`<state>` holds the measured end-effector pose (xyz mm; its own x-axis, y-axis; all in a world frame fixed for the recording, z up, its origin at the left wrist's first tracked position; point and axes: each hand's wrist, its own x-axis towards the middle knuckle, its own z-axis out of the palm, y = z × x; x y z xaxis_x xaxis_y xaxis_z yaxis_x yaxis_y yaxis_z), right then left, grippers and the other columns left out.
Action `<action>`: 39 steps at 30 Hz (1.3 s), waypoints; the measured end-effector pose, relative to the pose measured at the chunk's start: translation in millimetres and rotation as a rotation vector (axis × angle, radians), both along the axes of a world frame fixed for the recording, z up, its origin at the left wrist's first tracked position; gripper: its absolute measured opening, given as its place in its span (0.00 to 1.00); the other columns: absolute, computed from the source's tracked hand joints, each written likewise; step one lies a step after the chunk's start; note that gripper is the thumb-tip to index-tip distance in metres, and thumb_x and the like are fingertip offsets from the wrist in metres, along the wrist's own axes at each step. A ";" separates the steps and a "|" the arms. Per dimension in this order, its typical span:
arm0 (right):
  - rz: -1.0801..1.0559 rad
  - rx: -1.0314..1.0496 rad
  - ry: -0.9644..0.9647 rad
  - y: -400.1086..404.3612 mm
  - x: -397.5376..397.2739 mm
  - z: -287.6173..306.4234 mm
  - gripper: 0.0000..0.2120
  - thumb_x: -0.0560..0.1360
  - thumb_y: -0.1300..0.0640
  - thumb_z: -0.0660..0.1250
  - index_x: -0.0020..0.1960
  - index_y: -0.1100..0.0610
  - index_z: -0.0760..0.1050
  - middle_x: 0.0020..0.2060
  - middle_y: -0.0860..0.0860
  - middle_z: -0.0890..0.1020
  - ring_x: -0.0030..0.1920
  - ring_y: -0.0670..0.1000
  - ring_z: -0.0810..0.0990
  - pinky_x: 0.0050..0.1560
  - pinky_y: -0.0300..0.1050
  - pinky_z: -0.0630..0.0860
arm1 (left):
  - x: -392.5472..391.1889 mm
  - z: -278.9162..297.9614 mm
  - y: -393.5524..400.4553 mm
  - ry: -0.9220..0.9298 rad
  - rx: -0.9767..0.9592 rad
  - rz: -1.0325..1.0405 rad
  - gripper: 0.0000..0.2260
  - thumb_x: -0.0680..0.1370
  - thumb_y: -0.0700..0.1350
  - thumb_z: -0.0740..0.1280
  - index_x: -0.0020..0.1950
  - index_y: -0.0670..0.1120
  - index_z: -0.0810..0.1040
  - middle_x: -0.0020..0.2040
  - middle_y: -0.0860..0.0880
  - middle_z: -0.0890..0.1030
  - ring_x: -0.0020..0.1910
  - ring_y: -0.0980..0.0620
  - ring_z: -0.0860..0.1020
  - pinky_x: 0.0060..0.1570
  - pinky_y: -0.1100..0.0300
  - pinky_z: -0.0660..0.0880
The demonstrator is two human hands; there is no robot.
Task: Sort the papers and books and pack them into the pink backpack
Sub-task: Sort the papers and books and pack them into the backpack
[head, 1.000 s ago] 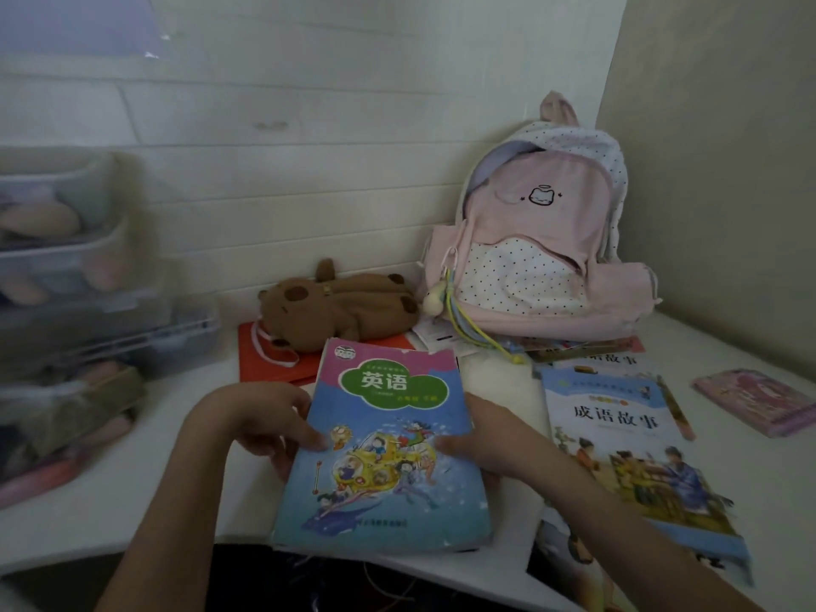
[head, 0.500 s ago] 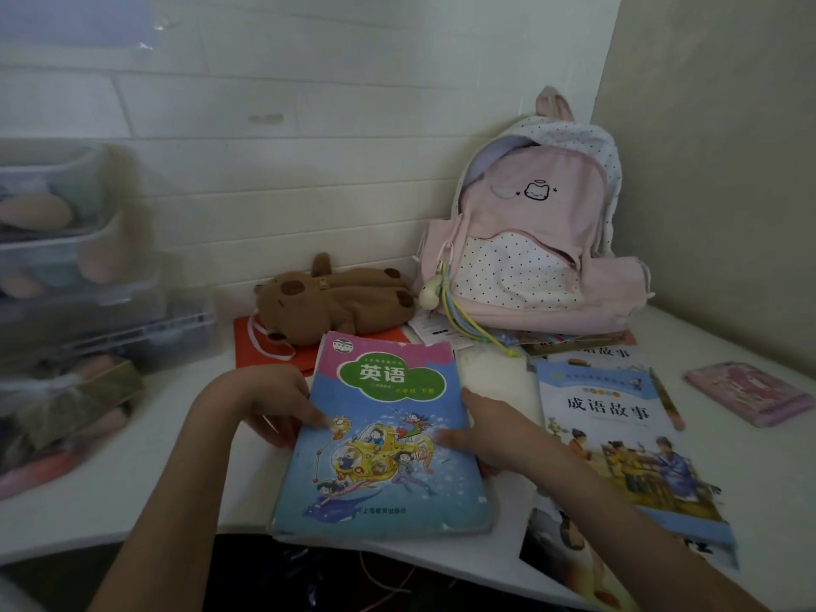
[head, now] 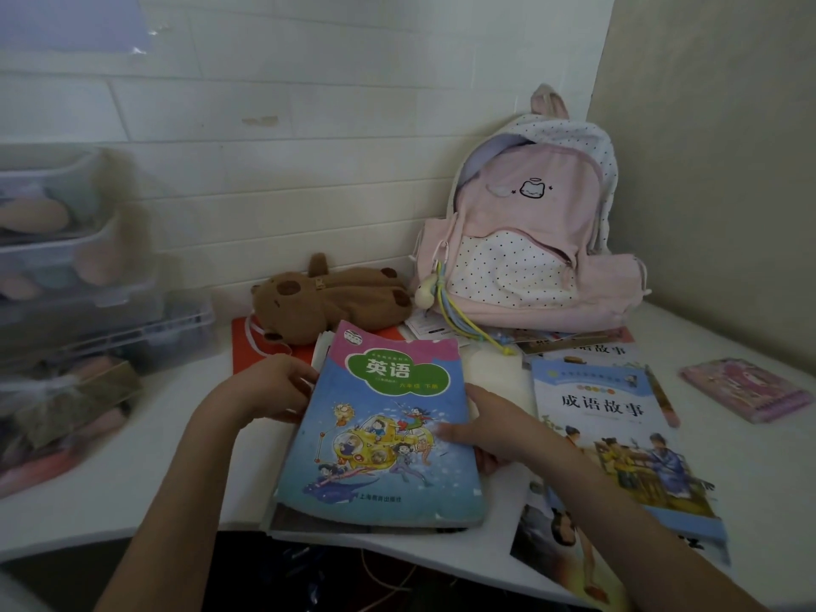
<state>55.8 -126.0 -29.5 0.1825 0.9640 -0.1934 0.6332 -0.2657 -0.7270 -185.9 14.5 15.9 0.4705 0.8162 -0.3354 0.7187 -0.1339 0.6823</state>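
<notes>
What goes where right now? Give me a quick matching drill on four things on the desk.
Things:
1. English book
2. backpack
3. plush
4. pink notebook

Places:
A. upright in the corner
B. far right, lying alone
C. between both hands
D. on the red folder

Pairs: 1-C, 2-A, 3-D, 4-B

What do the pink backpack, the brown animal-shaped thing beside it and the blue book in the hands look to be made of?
The pink backpack looks like soft matte woven cloth: it slumps and creases, with dotted fabric panels. The brown animal-shaped thing seems plush, with a fuzzy, dull surface. The blue book looks like paper with a slightly glossy printed cover; its worn, curling corners suggest thin card. Both the left hand and right hand grip its edges.
</notes>
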 end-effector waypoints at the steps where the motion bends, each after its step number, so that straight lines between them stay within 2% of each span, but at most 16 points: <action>1: -0.002 -0.012 -0.003 0.5 -0.1 -0.5 0.23 0.72 0.42 0.69 0.60 0.42 0.60 0.33 0.46 0.79 0.19 0.43 0.75 0.20 0.35 0.70 | -1.4 -0.4 -0.4 0.003 -0.014 0.016 0.19 0.75 0.31 0.67 0.64 0.43 0.75 0.46 0.48 0.81 0.44 0.51 0.81 0.35 0.63 0.79; 4: 0.008 -0.017 -0.026 2.6 -0.7 -1.9 0.28 0.72 0.42 0.69 0.66 0.43 0.60 0.37 0.46 0.79 0.21 0.44 0.76 0.22 0.37 0.74 | -5.4 -1.9 -0.6 0.026 -0.017 0.056 0.25 0.73 0.29 0.68 0.68 0.43 0.71 0.45 0.43 0.81 0.41 0.48 0.82 0.33 0.60 0.79; 6: 0.019 -0.016 -0.071 4.3 -1.2 -1.8 0.30 0.72 0.42 0.69 0.69 0.47 0.61 0.37 0.45 0.77 0.20 0.40 0.74 0.21 0.34 0.73 | -4.5 -3.1 0.1 0.015 -0.009 0.082 0.21 0.75 0.31 0.67 0.67 0.41 0.73 0.44 0.43 0.82 0.40 0.49 0.82 0.32 0.60 0.79; 9: 0.017 -0.012 -0.103 5.4 -1.7 -1.8 0.32 0.72 0.42 0.69 0.70 0.48 0.60 0.43 0.47 0.78 0.23 0.41 0.74 0.21 0.31 0.70 | -0.5 -2.2 1.8 0.036 -0.012 0.087 0.13 0.78 0.38 0.66 0.61 0.39 0.76 0.44 0.46 0.82 0.40 0.51 0.82 0.33 0.59 0.81; 12: 0.022 -0.005 -0.140 4.7 -2.6 -2.5 0.33 0.72 0.41 0.69 0.71 0.49 0.60 0.54 0.51 0.80 0.25 0.40 0.72 0.21 0.27 0.69 | 3.8 -2.6 1.9 0.101 -0.026 0.098 0.22 0.72 0.37 0.73 0.64 0.40 0.72 0.47 0.43 0.80 0.41 0.49 0.81 0.30 0.60 0.79; 16: 0.022 -0.017 -0.051 5.3 -0.9 -2.7 0.29 0.72 0.43 0.70 0.67 0.51 0.63 0.36 0.44 0.76 0.20 0.40 0.75 0.19 0.32 0.70 | 7.9 -1.2 1.2 0.124 -0.060 0.153 0.26 0.68 0.35 0.76 0.62 0.42 0.71 0.48 0.42 0.79 0.42 0.48 0.80 0.30 0.59 0.78; 19: -0.022 -0.024 -0.013 5.6 7.3 -0.9 0.32 0.74 0.40 0.65 0.72 0.53 0.62 0.28 0.47 0.78 0.18 0.41 0.73 0.18 0.33 0.68 | 10.8 8.4 -2.4 0.250 -0.063 0.126 0.26 0.67 0.37 0.77 0.61 0.42 0.70 0.50 0.43 0.78 0.44 0.49 0.79 0.35 0.58 0.79; 22: -0.221 0.075 -0.021 7.0 33.2 9.2 0.28 0.76 0.40 0.61 0.71 0.53 0.65 0.31 0.49 0.81 0.23 0.43 0.76 0.19 0.32 0.66 | 31.0 24.6 0.8 0.479 0.231 0.039 0.23 0.68 0.43 0.77 0.57 0.42 0.71 0.54 0.45 0.76 0.48 0.49 0.75 0.44 0.58 0.77; 24: -0.306 0.174 -0.097 8.7 56.4 17.4 0.19 0.78 0.46 0.61 0.66 0.54 0.72 0.39 0.49 0.81 0.32 0.45 0.79 0.26 0.35 0.70 | 63.1 30.7 7.4 0.346 0.544 -0.004 0.15 0.70 0.44 0.73 0.53 0.42 0.74 0.51 0.45 0.78 0.47 0.47 0.77 0.45 0.55 0.76; 26: -0.331 0.204 -0.178 12.8 76.4 23.5 0.15 0.80 0.53 0.59 0.63 0.56 0.76 0.47 0.53 0.82 0.40 0.49 0.78 0.36 0.39 0.72 | 107.0 27.9 9.0 0.099 0.680 -0.078 0.08 0.72 0.41 0.69 0.50 0.40 0.77 0.47 0.42 0.81 0.46 0.44 0.79 0.46 0.51 0.77; 28: -0.283 0.163 -0.243 19.4 92.8 22.9 0.14 0.80 0.58 0.57 0.61 0.59 0.77 0.49 0.58 0.83 0.39 0.50 0.76 0.35 0.41 0.68 | 152.6 13.8 5.6 -0.013 0.582 -0.183 0.06 0.73 0.41 0.67 0.46 0.38 0.78 0.44 0.41 0.81 0.45 0.44 0.79 0.46 0.51 0.75; 31: -0.217 0.089 -0.314 29.4 114.4 20.0 0.16 0.80 0.63 0.55 0.61 0.60 0.77 0.52 0.58 0.82 0.40 0.51 0.75 0.33 0.37 0.67 | 209.0 -16.6 9.2 0.028 0.488 -0.360 0.05 0.74 0.42 0.65 0.40 0.43 0.79 0.41 0.44 0.80 0.45 0.46 0.78 0.45 0.55 0.73; 32: -0.204 0.082 -0.327 32.4 121.5 17.9 0.16 0.80 0.63 0.54 0.62 0.60 0.76 0.56 0.57 0.81 0.45 0.53 0.76 0.36 0.37 0.68 | 223.2 -25.8 10.7 0.029 0.501 -0.388 0.05 0.74 0.40 0.63 0.42 0.43 0.79 0.44 0.44 0.80 0.49 0.45 0.78 0.47 0.56 0.74; 35: -0.193 0.158 -0.309 40.0 141.4 9.0 0.17 0.79 0.65 0.55 0.66 0.59 0.72 0.63 0.57 0.76 0.60 0.57 0.74 0.53 0.40 0.68 | 252.7 -49.0 15.7 -0.007 0.597 -0.379 0.14 0.74 0.37 0.61 0.59 0.40 0.74 0.60 0.40 0.76 0.61 0.40 0.73 0.59 0.47 0.71; 37: -0.239 0.275 -0.284 43.4 156.8 3.5 0.21 0.78 0.66 0.57 0.70 0.57 0.68 0.66 0.57 0.73 0.63 0.58 0.72 0.60 0.44 0.69 | 264.0 -54.8 18.3 -0.103 0.689 -0.333 0.16 0.74 0.35 0.60 0.62 0.38 0.70 0.62 0.38 0.73 0.61 0.38 0.71 0.58 0.45 0.70; 39: -0.290 0.337 -0.367 46.8 174.1 3.5 0.26 0.75 0.60 0.64 0.72 0.52 0.64 0.66 0.56 0.72 0.64 0.58 0.71 0.62 0.55 0.71 | 273.6 -49.5 21.7 -0.242 0.757 -0.313 0.20 0.73 0.34 0.61 0.65 0.37 0.69 0.64 0.37 0.72 0.62 0.37 0.70 0.59 0.45 0.69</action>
